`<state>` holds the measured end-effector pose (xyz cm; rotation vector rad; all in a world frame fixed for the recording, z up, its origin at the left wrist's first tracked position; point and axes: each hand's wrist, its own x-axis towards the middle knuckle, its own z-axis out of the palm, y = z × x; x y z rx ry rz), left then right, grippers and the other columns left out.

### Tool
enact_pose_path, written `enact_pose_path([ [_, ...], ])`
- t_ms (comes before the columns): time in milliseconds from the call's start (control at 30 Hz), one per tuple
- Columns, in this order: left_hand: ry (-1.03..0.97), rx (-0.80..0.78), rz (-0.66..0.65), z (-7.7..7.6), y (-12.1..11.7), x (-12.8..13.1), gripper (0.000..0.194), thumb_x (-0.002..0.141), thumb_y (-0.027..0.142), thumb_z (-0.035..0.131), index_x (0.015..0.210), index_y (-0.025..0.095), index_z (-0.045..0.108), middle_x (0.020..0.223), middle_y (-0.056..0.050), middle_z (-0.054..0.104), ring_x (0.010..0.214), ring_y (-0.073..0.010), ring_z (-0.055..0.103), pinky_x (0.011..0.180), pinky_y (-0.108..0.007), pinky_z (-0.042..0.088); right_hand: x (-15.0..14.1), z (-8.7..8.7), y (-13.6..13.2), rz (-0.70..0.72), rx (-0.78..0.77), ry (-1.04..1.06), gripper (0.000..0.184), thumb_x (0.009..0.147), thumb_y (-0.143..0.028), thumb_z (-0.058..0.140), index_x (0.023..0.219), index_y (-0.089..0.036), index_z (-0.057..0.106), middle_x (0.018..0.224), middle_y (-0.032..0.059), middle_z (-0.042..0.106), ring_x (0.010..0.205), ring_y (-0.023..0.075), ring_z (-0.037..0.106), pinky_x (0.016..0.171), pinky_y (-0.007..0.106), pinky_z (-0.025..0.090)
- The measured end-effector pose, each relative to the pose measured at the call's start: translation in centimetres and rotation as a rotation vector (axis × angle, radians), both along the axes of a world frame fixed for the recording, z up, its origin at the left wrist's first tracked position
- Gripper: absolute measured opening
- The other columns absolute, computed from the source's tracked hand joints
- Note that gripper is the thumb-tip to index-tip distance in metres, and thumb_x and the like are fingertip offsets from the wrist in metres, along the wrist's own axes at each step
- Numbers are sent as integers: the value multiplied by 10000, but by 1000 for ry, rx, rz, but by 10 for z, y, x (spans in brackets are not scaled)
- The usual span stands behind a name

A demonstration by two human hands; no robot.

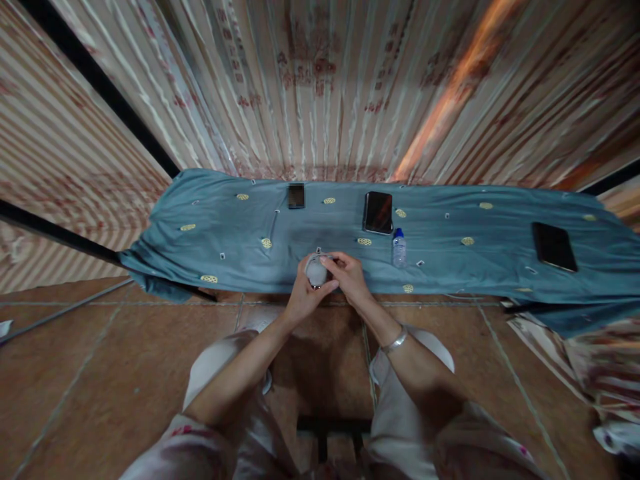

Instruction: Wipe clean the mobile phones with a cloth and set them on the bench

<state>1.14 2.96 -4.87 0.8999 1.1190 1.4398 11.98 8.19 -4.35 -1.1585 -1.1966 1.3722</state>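
Between both hands, at the front edge of the cloth-covered table, is a small rounded grey-white object (317,272) with a thin curved line, perhaps a cord or rim, along its top. Its exact kind cannot be made out. My left hand (303,293) is wrapped round its left side and underside, thumb across the front. My right hand (351,275) closes on it from the right, its thumb and forefinger at the upper right edge. The fingers cover part of the object. Nearest to my right hand stands or lies a small clear bottle (399,252) with a blue cap.
A blue-green patterned cloth (320,227) covers the long narrow table. On it lie a small dark square item (297,196), a black phone-like slab (379,213) and a dark tablet-like slab (555,247). Pleated curtains (320,93) hang behind; black poles (100,87) slant at the left.
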Motion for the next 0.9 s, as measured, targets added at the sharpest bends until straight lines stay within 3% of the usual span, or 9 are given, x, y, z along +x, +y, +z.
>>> enact_pose_path([
  [100, 1, 7, 15, 2, 2, 1, 619, 577, 226, 830, 1151, 184, 602, 1193, -84, 632, 1196, -249, 522, 1036, -344, 367, 2, 2, 3, 14, -32, 6, 323, 663, -483, 710, 787, -186, 683, 708, 10, 676, 640, 151, 592, 566, 252, 498],
  [200, -175, -136, -13, 6, 3, 0, 398, 654, 320, 764, 1010, 170, 670, 989, -61, 705, 1019, -243, 618, 888, -332, 460, 7, 8, 1, 28, 25, -84, 398, 708, -513, 684, 950, -196, 686, 845, 33, 703, 654, 161, 614, 583, 282, 532],
  [267, -283, -210, -68, 9, 4, -1, 319, 687, 347, 718, 944, 161, 689, 894, -61, 716, 918, -247, 648, 777, -331, 490, 12, 16, -3, 7, 197, -244, 446, 765, -475, 660, 1131, -221, 642, 1070, 68, 689, 757, 185, 645, 700, 335, 558],
  [333, -353, -260, -107, 12, 5, -3, 268, 708, 343, 687, 907, 163, 697, 842, -56, 717, 857, -242, 658, 721, -329, 498, 16, 22, -9, 17, 448, -409, 423, 853, -389, 585, 1250, -244, 585, 1280, 87, 604, 988, 228, 633, 887, 398, 522],
  [400, -410, -302, -93, 15, 5, -3, 226, 737, 348, 659, 874, 172, 696, 802, -40, 714, 839, -225, 661, 730, -320, 506, 19, 25, -15, 134, 675, -514, 383, 926, -287, 459, 1289, -237, 568, 1353, 84, 559, 1209, 239, 532, 1037, 433, 429],
  [467, -466, -330, -55, 17, 5, -2, 219, 780, 368, 620, 867, 180, 691, 794, -28, 712, 865, -210, 664, 776, -311, 512, 20, 24, -19, 288, 796, -586, 405, 951, -215, 369, 1309, -220, 559, 1333, 86, 582, 1295, 223, 464, 1093, 441, 376],
  [567, -516, -371, -75, 21, 4, 0, 268, 828, 416, 559, 874, 183, 683, 798, -35, 712, 901, -224, 670, 810, -341, 525, 21, 18, -17, 351, 801, -634, 422, 962, -204, 338, 1332, -218, 542, 1296, 85, 614, 1288, 212, 480, 1086, 441, 391],
  [667, -530, -408, -140, 24, 3, 1, 260, 833, 410, 548, 880, 190, 677, 791, -43, 708, 887, -248, 674, 798, -396, 538, 24, 14, -12, 290, 745, -589, 394, 970, -254, 360, 1300, -222, 573, 1288, 78, 622, 1260, 203, 516, 1084, 418, 402],
  [900, -554, -395, -109, 22, 5, 0, 220, 852, 293, 509, 891, 156, 677, 784, -47, 707, 756, -208, 664, 750, -381, 547, 26, 10, -8, 194, 603, -512, 374, 954, -270, 412, 1284, -255, 587, 1301, 45, 621, 1232, 176, 555, 1075, 361, 414],
])
